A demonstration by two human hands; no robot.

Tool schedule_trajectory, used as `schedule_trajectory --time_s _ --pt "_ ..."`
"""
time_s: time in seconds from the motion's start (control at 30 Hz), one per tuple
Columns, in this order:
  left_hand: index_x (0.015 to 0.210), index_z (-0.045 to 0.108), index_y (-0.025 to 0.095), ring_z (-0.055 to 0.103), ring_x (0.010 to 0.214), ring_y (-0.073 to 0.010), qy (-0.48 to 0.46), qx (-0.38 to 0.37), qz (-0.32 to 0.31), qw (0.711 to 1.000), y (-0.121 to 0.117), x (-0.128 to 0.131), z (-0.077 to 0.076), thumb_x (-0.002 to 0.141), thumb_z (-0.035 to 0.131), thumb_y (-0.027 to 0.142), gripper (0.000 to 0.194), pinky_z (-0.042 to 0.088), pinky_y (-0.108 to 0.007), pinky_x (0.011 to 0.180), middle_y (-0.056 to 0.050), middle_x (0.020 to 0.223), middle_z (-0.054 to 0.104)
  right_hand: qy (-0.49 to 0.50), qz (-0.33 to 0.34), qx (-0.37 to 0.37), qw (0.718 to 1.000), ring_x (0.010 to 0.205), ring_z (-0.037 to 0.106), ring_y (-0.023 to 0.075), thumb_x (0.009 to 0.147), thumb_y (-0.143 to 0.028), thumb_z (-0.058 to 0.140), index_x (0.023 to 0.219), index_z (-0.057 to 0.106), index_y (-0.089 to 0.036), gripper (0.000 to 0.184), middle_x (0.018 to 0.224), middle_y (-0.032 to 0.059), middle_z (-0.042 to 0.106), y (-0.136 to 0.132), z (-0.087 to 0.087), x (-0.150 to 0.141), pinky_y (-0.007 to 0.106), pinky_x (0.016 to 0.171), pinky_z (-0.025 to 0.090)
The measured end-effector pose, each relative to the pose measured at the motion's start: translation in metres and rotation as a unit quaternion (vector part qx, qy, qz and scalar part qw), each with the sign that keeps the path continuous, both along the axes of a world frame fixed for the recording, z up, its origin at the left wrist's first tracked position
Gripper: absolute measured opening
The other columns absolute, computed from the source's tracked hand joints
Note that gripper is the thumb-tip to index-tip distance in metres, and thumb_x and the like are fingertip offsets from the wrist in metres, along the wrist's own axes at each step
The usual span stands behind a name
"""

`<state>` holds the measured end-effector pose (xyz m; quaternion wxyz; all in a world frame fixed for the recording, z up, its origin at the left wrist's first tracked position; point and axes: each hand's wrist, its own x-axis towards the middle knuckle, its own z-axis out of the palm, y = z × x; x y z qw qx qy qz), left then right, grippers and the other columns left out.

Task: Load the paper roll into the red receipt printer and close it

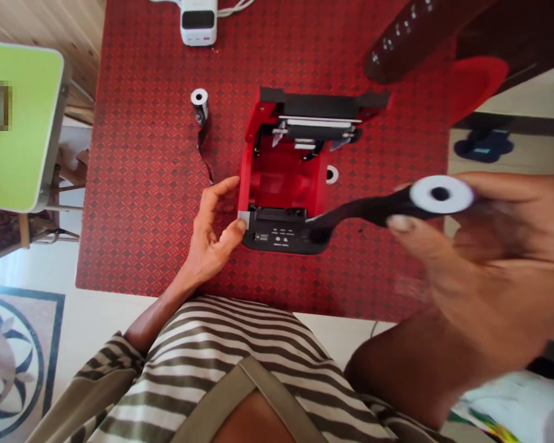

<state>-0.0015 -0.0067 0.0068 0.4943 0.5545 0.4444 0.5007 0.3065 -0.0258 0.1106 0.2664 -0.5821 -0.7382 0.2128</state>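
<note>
A red and black label printer stands on the table with its lid raised, its red inside bare to view. My left hand grips the printer's front left corner, thumb on top and fingers along the side. To the right, my right hand is closed around a black ribbon roll with a white core end, slightly blurred. From that roll a black ribbon strip stretches left over the printer's front panel. Left of the printer, a smaller black roll trails ribbon towards my left hand.
Behind the printer's right side, a white roll end peeks out. A white power bank-like device with cables sits at the table's far edge. A dark bottle-like object lies at the far right. A green-topped table stands left.
</note>
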Motion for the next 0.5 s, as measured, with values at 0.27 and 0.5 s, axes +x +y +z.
schedule_trajectory --time_s 0.27,0.5 --pt "0.173 0.079 0.044 0.083 0.149 -0.0360 0.002 0.029 -0.014 0.999 0.009 -0.006 0.006 0.119 0.088 0.072 0.061 0.074 -0.056 0.125 -0.008 0.164 0.085 0.174 -0.280 0.068 0.942 0.108 0.089 0.0304 0.111 -0.055 0.088 0.144 0.078 -0.031 0.042 0.123 0.0072 0.089 -0.012 -0.113 -0.020 0.045 0.089 0.074" --pt "0.170 0.082 0.043 0.082 0.143 -0.0361 0.011 0.036 0.007 0.999 0.013 -0.006 0.004 0.115 0.091 0.072 0.063 0.075 -0.057 0.121 -0.007 0.160 0.087 0.166 -0.265 0.030 0.950 0.095 0.089 0.0275 0.108 -0.042 0.084 0.127 0.080 -0.031 0.022 0.112 0.0035 0.094 -0.025 -0.120 -0.038 0.046 0.091 0.076"
